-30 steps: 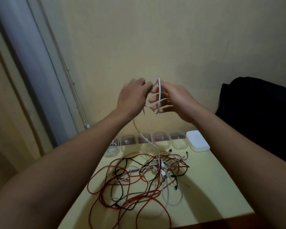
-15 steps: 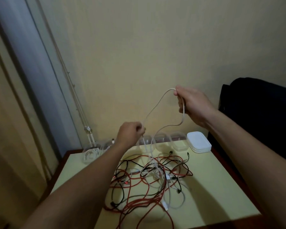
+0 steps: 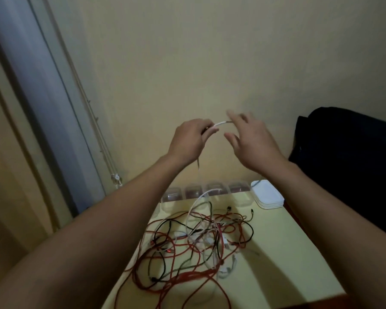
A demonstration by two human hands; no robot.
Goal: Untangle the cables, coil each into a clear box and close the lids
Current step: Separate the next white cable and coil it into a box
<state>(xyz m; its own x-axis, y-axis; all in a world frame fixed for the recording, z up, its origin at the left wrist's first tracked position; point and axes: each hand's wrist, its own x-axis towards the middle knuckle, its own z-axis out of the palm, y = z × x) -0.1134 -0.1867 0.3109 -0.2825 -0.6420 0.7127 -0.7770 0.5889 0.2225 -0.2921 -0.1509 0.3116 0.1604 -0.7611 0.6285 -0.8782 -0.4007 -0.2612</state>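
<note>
Raised above a yellow desk (image 3: 299, 253): left hand (image 3: 188, 142), fingers pinched on a thin white cable (image 3: 221, 124) that arcs toward the right hand (image 3: 252, 141), fingers spread and blurred, whether touching the cable impossible to tell. Hanging from the left hand, the cable's slack down into a loose tangle of red, black and white cables (image 3: 196, 246) sprawled across the desk. Along the far edge, a row of clear plastic boxes (image 3: 216, 192), rounded and lidless, beside a stack of white lids (image 3: 268, 195).
</note>
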